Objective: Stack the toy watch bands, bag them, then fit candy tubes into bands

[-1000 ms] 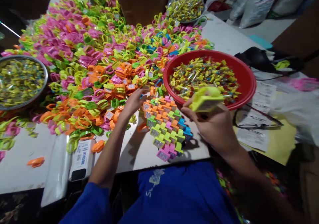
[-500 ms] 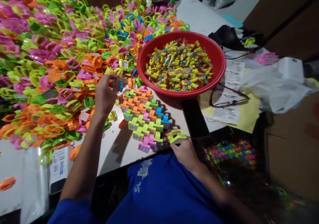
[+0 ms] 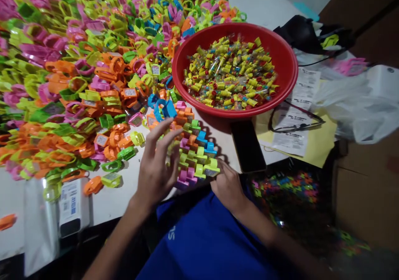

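Observation:
Rows of toy watches [image 3: 190, 153] in orange, green, yellow, blue and pink stand packed together on the white table in front of me. My left hand [image 3: 158, 163] reaches over their left side with fingers apart and slightly curled. Just beyond its fingertips is a blue toy watch [image 3: 166, 110], at the far left end of the rows; whether a finger touches it I cannot tell. My right hand [image 3: 229, 186] is closed at the near right corner, holding a yellow-green toy watch [image 3: 212, 168] against the rows. The right fingertips are partly hidden.
A large heap of loose toy watches [image 3: 77, 72] spreads over the left and back. Behind the rows stands a red basin [image 3: 288, 80] full of small yellow wrapped pieces. To the right lie a black phone [image 3: 248, 147], glasses [image 3: 296, 126], papers and a plastic bag [image 3: 349, 105].
My left hand has moved from the heap's edge rightward and nearer, over the rows, and its fingers have spread. My right hand has brought the yellow-green watch down against the rows' corner.

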Tool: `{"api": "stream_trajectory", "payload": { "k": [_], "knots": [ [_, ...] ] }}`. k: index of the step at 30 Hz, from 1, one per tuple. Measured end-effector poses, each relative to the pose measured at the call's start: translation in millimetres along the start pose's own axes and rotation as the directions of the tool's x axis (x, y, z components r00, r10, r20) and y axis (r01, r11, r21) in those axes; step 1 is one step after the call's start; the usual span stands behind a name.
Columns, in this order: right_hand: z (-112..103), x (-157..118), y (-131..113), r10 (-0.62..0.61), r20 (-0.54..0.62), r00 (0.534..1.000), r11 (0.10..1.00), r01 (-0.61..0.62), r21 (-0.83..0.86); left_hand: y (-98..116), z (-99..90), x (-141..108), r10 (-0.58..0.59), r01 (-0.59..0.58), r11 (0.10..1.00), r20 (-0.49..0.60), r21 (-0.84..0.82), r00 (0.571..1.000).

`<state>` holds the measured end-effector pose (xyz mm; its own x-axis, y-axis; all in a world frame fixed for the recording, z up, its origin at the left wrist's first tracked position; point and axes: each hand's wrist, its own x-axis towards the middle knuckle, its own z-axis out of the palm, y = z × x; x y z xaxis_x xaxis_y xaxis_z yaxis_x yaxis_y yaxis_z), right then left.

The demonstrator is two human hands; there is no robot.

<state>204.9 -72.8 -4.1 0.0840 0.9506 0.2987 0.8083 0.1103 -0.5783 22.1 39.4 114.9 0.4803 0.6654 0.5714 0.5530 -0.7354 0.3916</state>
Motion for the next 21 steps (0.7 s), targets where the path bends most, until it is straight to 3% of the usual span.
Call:
{"api": "stream_trajectory", "payload": {
  "k": [5,11,16,21],
  "knots": [
    [-1,-4,-7,-0.016,0.038,0.999,0.993,0.02,-0.114,25,13.8,-27,0.007,-0.004,0.999,0.083,-0.035,0.997],
    [8,-13,-13,0.055,0.061,0.997,0.976,-0.041,-0.213,28,35.2,-41,-0.012,0.007,0.999,0.1,0.043,0.995],
    [7,-10,-17,0.118,0.143,0.983,0.969,-0.082,-0.234,29,36.5,-40,-0.012,0.011,1.0,0.082,0.021,0.997],
    [3,-6,-17,0.034,0.12,0.992,0.968,-0.003,-0.252,30,33.0,-38,0.005,0.001,0.997,0.076,-0.072,0.997]
  ]
}}
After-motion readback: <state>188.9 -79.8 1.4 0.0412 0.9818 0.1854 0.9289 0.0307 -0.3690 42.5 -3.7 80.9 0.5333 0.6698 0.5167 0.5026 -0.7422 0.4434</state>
